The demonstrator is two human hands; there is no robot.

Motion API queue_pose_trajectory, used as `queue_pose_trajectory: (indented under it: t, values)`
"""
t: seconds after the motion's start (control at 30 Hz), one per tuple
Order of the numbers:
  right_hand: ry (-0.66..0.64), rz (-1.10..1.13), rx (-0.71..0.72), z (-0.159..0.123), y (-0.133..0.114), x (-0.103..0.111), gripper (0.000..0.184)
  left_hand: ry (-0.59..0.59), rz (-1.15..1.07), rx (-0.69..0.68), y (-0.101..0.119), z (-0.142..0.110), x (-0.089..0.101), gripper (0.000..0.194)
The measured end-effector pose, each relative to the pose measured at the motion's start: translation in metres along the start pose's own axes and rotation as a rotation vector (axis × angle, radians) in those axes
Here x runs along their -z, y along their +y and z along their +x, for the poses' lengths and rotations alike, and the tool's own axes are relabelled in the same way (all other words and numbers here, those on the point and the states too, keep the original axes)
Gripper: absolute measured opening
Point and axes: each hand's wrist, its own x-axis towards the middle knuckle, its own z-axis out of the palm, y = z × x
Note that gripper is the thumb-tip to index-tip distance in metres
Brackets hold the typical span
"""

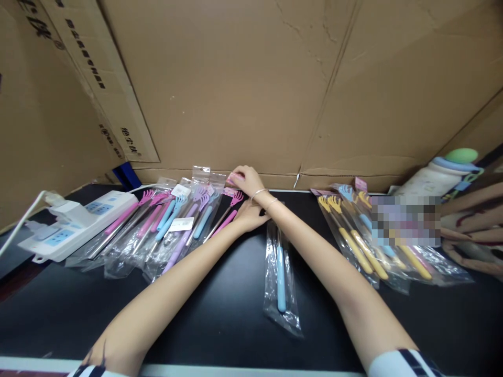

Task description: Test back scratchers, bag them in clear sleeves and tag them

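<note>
A blue-handled back scratcher (281, 277) in a clear plastic bag lies upright in view before me, its head end hidden under my arms. My left hand (251, 217) rests at the top of this bag, its fingers mostly covered by my right wrist. Crossing over it, my right hand (247, 180) has bent, closed fingers near the back edge; what they hold, if anything, I cannot make out. Just left of my hands is a bagged pink back scratcher (226, 222). Further left lie several bagged ones, including a purple back scratcher (181, 251) with a white label (181, 224).
At the left sits a white power strip (94, 209) with plugs. Several bagged yellow back scratchers (353, 251) and blue ones lie at right, beside a blurred patch and another person's hand (475, 251). A bottle (432, 180) stands behind them. Cardboard (236, 94) walls the back.
</note>
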Motion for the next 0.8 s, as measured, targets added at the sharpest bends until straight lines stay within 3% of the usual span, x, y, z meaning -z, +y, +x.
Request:
queue_pose_trajectory:
  t: [0.23,0.37,0.47,0.6,0.8]
  values:
    - [0.222,0.085,0.012,-0.059,0.056,0.060,0.018,-0.033,0.001,-0.019,0.003,-0.001,0.005,0.045]
    - [0.251,0.155,-0.013,-0.093,0.087,0.075,0.012,-0.059,-0.012,-0.029,0.003,-0.002,0.005,0.052]
    - [0.197,0.249,-0.012,-0.105,0.101,0.075,0.009,-0.054,-0.012,-0.030,0.004,-0.003,0.005,0.051]
    - [0.096,0.398,-0.026,-0.106,0.111,0.064,0.016,-0.003,0.000,-0.029,0.005,-0.004,0.006,0.033]
    - [0.067,0.547,-0.120,-0.110,0.125,0.042,0.013,0.012,0.055,-0.010,0.008,-0.004,0.007,0.025]
